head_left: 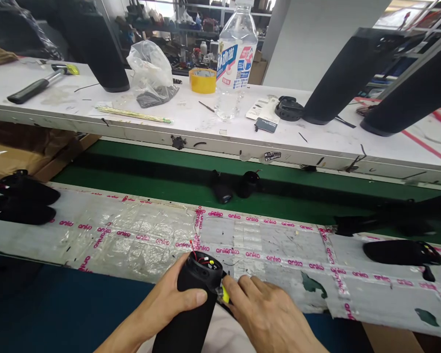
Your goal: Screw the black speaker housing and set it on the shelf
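My left hand is wrapped round a black cylindrical speaker housing, which leans upright near my lap. Its open top shows red wires and small white and yellow connectors inside the rim. My right hand is closed at the right side of that rim, its fingers round a small tool with a yellow part. Most of this tool is hidden by the fingers, so its exact kind cannot be made out.
Two black housings lie left on the taped ledge, another right. Small black parts rest on the green belt. On the white shelf stand a bottle, yellow tape, a hammer and tall black housings.
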Demonstrator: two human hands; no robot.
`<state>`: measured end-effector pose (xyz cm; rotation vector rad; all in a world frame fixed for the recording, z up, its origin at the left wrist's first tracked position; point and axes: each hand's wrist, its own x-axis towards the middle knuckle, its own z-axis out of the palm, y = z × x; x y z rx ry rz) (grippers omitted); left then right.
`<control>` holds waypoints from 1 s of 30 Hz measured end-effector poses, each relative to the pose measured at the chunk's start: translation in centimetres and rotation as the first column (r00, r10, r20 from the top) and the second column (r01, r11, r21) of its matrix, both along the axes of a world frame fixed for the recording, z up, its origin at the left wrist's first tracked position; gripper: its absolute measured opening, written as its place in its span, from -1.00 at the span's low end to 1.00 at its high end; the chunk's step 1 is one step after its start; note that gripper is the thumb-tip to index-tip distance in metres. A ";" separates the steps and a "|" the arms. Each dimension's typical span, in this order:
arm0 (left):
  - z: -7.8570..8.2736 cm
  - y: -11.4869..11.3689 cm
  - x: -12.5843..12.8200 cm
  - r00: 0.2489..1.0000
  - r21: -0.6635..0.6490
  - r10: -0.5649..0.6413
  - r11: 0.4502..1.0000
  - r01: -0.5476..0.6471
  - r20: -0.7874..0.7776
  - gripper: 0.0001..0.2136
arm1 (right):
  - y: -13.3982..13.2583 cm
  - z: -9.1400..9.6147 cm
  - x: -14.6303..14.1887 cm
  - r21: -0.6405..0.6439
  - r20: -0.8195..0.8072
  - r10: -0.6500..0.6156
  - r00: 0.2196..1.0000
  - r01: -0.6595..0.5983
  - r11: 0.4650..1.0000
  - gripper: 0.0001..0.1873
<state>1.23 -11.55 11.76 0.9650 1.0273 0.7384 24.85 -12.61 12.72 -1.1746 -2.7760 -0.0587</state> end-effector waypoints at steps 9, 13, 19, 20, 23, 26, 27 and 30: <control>0.2 -0.5 0.6 0.978 0.053 0.030 0.998 -0.019 -0.207 -0.37 | -0.8 -0.7 -0.4 0.053 0.125 -0.041 0.991 0.035 0.998 -0.54; 0.0 -0.6 0.6 0.955 0.055 -0.011 0.998 0.029 -0.296 -0.46 | -0.9 -0.7 -1.0 0.024 0.224 -0.038 0.974 0.034 0.999 -0.62; -0.8 -0.2 0.5 0.971 0.046 0.004 0.999 0.007 -0.237 -0.47 | 0.0 0.3 -1.7 -0.073 0.259 -0.039 0.965 0.060 0.996 -0.72; -0.9 -0.2 0.5 0.985 0.019 0.002 1.000 0.001 -0.175 -0.46 | 0.3 0.7 -1.4 -0.119 0.181 -0.042 0.983 0.064 0.991 -0.76; -1.1 -0.1 0.5 0.999 -0.089 0.031 0.996 -0.028 0.024 -0.47 | 1.0 1.5 -0.1 -0.253 -0.131 -0.149 0.980 0.113 0.961 -0.83; -1.1 0.0 0.5 0.995 -0.121 0.083 0.990 -0.075 0.059 -0.47 | 1.2 1.2 0.7 -0.265 -0.183 -0.230 0.956 0.177 0.948 -0.81; -1.1 0.0 0.5 0.994 -0.116 0.088 0.990 -0.081 0.058 -0.47 | 1.1 0.8 0.7 -0.238 -0.159 -0.215 0.964 0.173 0.956 -0.79; -1.1 0.0 0.4 0.996 -0.088 0.066 0.994 -0.062 0.052 -0.45 | 0.6 -0.9 -0.1 -0.154 -0.098 -0.137 0.986 0.121 0.981 -0.71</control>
